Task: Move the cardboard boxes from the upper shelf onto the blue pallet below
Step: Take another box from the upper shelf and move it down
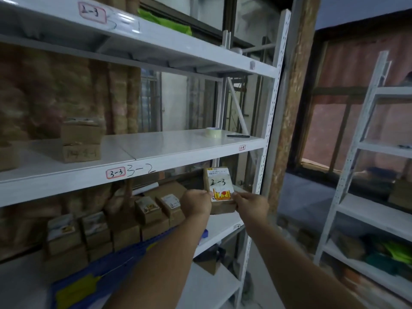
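A small cardboard box [219, 186] with a white label marked "2-3" is held in the air just below the shelf edge marked "3-2". My left hand [196, 202] grips its left side and my right hand [253, 206] grips its right side. Several similar small boxes [124, 224] sit stacked on the lower shelf to the left. A blue pallet-like sheet [104, 266] with a yellow patch lies at the lower left, partly hidden by my left forearm. On the middle shelf [178, 150] stand two stacked cardboard boxes [81, 141].
A tape roll [213, 132] and a black pen [238, 136] lie on the middle shelf at the right. The white perforated upright [269, 130] stands right of the held box. A second white rack [365, 175] with green bags is at the far right.
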A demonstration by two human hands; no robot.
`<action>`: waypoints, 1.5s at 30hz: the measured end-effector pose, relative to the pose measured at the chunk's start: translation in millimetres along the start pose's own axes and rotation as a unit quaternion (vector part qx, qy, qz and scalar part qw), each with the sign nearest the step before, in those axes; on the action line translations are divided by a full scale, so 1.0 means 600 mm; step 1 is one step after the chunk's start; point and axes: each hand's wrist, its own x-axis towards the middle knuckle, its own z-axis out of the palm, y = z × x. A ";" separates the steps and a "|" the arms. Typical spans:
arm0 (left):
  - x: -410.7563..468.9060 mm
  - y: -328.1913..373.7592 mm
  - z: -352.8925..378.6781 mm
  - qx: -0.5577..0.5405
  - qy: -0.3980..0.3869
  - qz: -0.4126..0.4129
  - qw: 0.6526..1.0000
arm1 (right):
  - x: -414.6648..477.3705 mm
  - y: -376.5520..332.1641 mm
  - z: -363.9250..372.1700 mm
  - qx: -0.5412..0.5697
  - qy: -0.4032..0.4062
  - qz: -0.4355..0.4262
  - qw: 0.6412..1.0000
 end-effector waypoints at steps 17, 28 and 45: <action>0.373 -0.154 0.111 0.057 0.081 -0.095 0.990 | 0.290 0.110 0.317 -0.060 -0.110 0.022 0.992; 0.452 -0.249 0.116 0.159 0.121 -0.104 0.974 | 0.352 0.187 0.469 -0.095 -0.240 0.031 0.966; 0.517 -0.344 0.174 0.189 0.151 -0.165 0.956 | 0.418 0.266 0.549 -0.162 -0.359 -0.013 0.919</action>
